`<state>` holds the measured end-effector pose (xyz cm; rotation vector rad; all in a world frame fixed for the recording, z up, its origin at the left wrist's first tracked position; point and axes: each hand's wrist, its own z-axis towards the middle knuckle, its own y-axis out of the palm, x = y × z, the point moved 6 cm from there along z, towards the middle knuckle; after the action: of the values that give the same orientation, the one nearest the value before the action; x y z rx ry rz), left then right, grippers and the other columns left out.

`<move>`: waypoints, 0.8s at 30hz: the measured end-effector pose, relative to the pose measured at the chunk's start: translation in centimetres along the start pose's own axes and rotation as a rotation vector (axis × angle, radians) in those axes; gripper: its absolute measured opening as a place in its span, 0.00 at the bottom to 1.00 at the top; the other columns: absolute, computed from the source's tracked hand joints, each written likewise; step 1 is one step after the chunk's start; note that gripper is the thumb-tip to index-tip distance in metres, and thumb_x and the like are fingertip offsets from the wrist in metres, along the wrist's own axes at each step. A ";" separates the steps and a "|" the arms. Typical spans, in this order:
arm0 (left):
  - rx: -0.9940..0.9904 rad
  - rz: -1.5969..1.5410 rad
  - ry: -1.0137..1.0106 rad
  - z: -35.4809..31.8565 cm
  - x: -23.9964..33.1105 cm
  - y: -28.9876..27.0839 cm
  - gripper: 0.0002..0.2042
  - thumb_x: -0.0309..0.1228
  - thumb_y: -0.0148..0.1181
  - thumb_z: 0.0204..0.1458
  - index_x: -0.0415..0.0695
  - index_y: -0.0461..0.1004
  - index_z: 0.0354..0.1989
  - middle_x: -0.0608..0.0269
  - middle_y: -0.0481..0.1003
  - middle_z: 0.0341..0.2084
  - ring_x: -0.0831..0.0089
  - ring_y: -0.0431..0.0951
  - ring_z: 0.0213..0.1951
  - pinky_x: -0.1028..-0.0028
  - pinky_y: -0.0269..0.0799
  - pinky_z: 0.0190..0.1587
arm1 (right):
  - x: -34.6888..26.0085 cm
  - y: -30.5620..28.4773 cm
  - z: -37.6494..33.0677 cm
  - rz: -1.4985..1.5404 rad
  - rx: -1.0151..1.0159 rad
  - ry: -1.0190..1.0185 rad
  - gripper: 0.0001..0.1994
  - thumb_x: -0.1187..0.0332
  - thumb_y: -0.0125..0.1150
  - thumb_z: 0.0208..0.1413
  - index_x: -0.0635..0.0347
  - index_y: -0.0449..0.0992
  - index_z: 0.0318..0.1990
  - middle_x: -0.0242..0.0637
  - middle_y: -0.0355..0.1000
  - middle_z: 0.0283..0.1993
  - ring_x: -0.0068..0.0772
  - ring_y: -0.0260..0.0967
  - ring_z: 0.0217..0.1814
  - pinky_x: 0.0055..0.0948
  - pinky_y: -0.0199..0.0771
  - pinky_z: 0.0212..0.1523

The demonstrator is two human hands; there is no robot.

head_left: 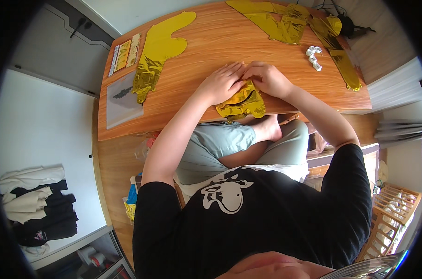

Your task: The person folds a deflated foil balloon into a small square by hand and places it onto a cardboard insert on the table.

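Shiny golden foil (pixel 239 108), wrinkled, at near side.
It looks dark along one curve; my left hand (pixel 219 84) lies flat, unclenched; whether my right hand (pixel 272 82) pinches, I cannot tell.

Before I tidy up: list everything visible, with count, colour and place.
Foil piece: one, gold, table's near edge.
Other foil pieces: at least three, gold, table's left and right.
Small rolls: about four, white, table's right.
Sleeve: one, translucent, table's left.
Packet: one, yellow and white, far left.
Table: one, brown, centre.
Clothes: several, black and white, lower left.
Slatted rack: one, brown, lower right.
Curtain: one, grey, right.
T-shirt: one, black, lower centre.
Left hand, right hand: one each, bare, at foil.
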<state>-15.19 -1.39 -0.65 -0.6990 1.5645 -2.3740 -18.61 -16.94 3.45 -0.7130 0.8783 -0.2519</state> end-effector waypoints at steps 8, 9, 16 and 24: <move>-0.016 -0.010 -0.003 0.1 0.1 0.0 0.29 0.46 0.46 0.69 0.36 0.63 0.70 0.45 0.63 0.70 0.54 0.61 0.73 0.59 0.54 0.75 | 1.3 0.4 -0.7 -0.064 0.036 0.073 0.13 0.83 0.64 0.46 0.64 0.84 0.41 0.44 0.80 0.42 0.48 0.78 0.46 0.37 0.79 0.49; -0.018 -0.009 0.000 0.0 0.1 0.0 0.29 0.46 0.46 0.69 0.36 0.63 0.70 0.45 0.63 0.70 0.54 0.61 0.73 0.59 0.54 0.75 | 1.1 0.4 -0.7 -0.062 0.026 0.073 0.12 0.82 0.64 0.47 0.63 0.84 0.41 0.44 0.79 0.41 0.49 0.78 0.47 0.39 0.79 0.50; -0.037 -0.024 -0.019 0.2 0.1 0.1 0.28 0.44 0.46 0.70 0.37 0.62 0.71 0.47 0.61 0.72 0.55 0.59 0.74 0.59 0.52 0.75 | 0.2 0.1 -1.3 -0.100 0.067 0.006 0.13 0.81 0.65 0.46 0.62 0.84 0.42 0.44 0.80 0.43 0.49 0.77 0.47 0.40 0.79 0.50; -0.052 0.004 -0.016 0.3 0.2 0.2 0.26 0.42 0.46 0.69 0.39 0.64 0.70 0.51 0.62 0.72 0.56 0.59 0.74 0.60 0.53 0.75 | 0.6 0.3 -1.6 -0.237 0.054 -0.083 0.09 0.75 0.66 0.50 0.59 0.83 0.40 0.41 0.79 0.42 0.47 0.77 0.47 0.41 0.78 0.48</move>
<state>-15.24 -1.75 -0.67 -0.7234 1.6251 -2.3263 -19.54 -17.74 2.17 -0.7719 0.7058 -0.4527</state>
